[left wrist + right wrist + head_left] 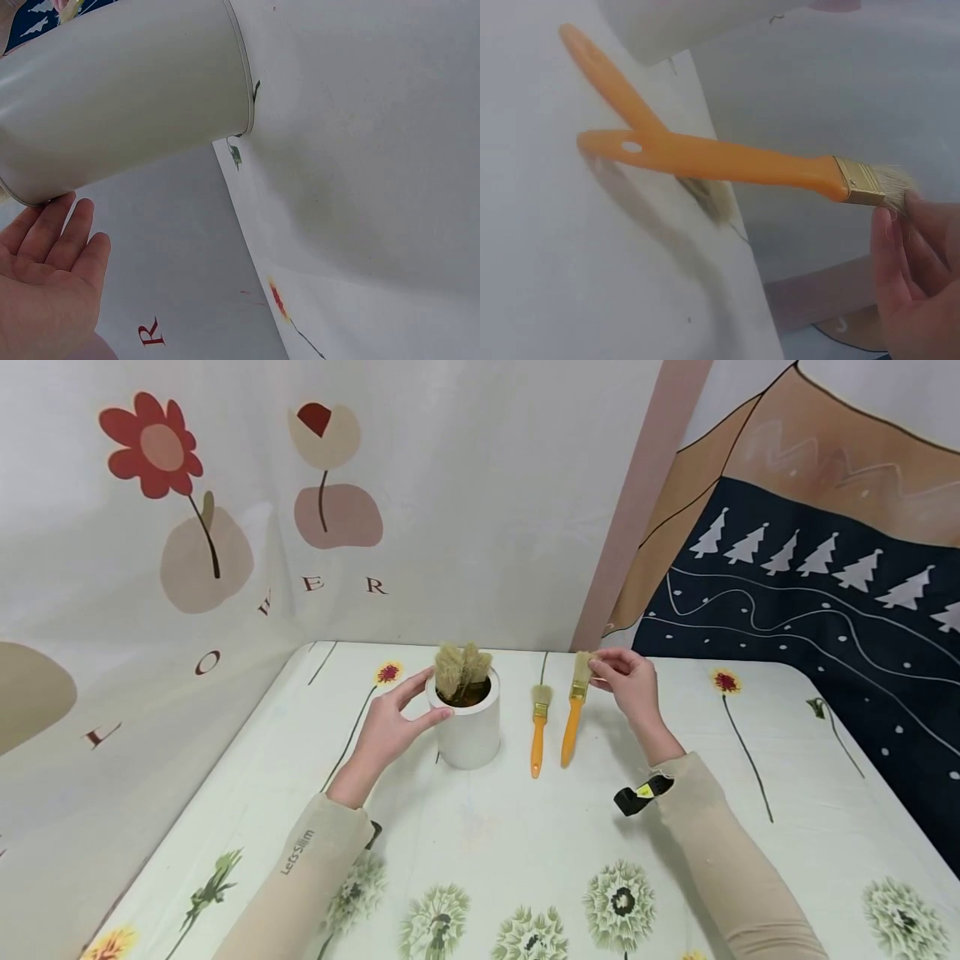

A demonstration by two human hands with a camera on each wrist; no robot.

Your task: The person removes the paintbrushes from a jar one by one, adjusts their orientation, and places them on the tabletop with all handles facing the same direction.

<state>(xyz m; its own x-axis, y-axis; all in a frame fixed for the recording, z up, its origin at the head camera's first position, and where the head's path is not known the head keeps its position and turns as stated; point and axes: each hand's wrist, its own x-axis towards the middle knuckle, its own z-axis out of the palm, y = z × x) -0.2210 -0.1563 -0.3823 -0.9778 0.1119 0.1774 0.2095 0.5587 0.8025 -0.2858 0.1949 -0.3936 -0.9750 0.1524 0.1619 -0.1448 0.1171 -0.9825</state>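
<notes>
A white cylindrical pot [468, 739] stands upright on the table, with several tan bristle tufts [461, 668] poking out of its top. My left hand [390, 722] holds its rim from the left, thumb on the near side and fingers round the far side. Fingertips meet the rim of the same pot [127, 97] in the left wrist view. My right hand [626, 681] pinches a paintbrush [573, 710] by its bristles, the orange handle pointing down toward the table. Left of it, a smaller paintbrush [538, 735] lies bristles away from me.
A pale table cover [480, 827] printed with flowers spreads under everything. Behind the table's far edge hangs a light curtain [465, 510] with flower pictures and letters. At the right is a dark blue panel [795, 602] with white trees.
</notes>
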